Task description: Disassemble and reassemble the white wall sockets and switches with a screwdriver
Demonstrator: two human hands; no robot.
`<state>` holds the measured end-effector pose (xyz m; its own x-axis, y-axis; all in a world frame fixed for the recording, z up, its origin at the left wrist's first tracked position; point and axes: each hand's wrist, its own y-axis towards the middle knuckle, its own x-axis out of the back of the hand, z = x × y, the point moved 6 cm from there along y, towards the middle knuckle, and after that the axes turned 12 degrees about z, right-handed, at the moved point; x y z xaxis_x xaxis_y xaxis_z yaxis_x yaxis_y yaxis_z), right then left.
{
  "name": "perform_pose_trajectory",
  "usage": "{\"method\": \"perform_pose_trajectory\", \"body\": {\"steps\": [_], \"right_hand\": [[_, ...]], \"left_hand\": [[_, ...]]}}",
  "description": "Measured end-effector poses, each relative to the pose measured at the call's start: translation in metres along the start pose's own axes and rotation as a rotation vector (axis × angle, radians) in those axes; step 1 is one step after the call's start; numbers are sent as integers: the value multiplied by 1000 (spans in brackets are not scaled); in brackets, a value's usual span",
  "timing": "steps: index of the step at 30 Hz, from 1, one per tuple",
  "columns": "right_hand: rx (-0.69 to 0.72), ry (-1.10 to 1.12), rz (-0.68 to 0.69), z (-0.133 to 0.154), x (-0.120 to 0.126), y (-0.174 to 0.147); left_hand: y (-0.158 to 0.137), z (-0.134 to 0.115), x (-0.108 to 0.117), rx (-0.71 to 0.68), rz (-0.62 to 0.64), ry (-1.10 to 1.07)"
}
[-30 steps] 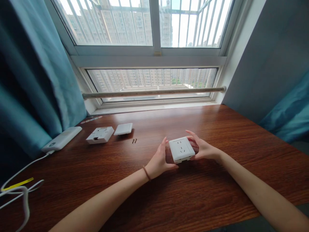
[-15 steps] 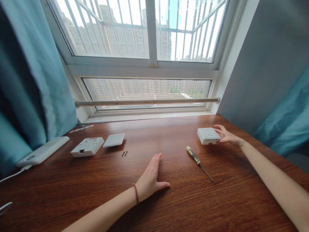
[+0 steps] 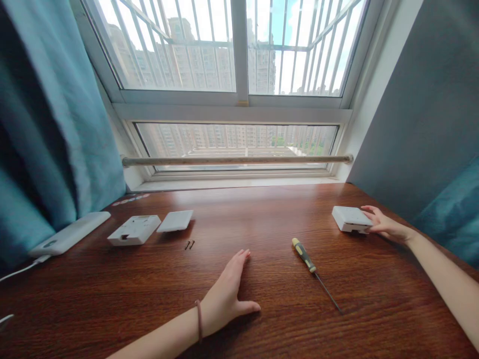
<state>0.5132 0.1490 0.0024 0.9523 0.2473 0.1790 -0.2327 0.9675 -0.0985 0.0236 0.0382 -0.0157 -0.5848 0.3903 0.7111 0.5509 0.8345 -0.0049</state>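
At the right side of the table, my right hand (image 3: 388,225) grips the right edge of a white wall socket (image 3: 348,219) with its slotted face up. Whether the socket touches the table is hard to tell. My left hand (image 3: 226,294) is open and empty, with its palm side toward the wood and its thumb spread. Between the two hands lies a screwdriver (image 3: 304,255) with a yellow and grey handle, its shaft pointing toward me. Two small screws (image 3: 189,245) lie beyond my left hand. Farther left are a white plate (image 3: 175,221) and a white box (image 3: 134,230) with a notch in its side.
A white power bank (image 3: 71,233) with a cable lies at the table's left edge, by the blue curtain (image 3: 86,124). The brown table (image 3: 239,214) ends at the windowsill, below a horizontal rail (image 3: 235,160). A grey wall (image 3: 404,124) stands on the right.
My right hand has moved the wall socket farther right, away from the screwdriver. My left hand stays spread, slightly nearer to me. The view has shifted a little.
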Motion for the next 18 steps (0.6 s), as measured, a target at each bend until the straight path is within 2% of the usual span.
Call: {"method": "perform_pose_trajectory", "body": {"steps": [6, 13, 18], "right_hand": [[-76, -27, -18, -3, 13, 3], [-63, 50, 138, -2, 13, 5], [-83, 80, 80, -9, 22, 6]], "left_hand": [[1, -3, 1, 27, 21, 15], [1, -2, 1, 19, 10, 22], [1, -3, 1, -3, 5, 25]]}}
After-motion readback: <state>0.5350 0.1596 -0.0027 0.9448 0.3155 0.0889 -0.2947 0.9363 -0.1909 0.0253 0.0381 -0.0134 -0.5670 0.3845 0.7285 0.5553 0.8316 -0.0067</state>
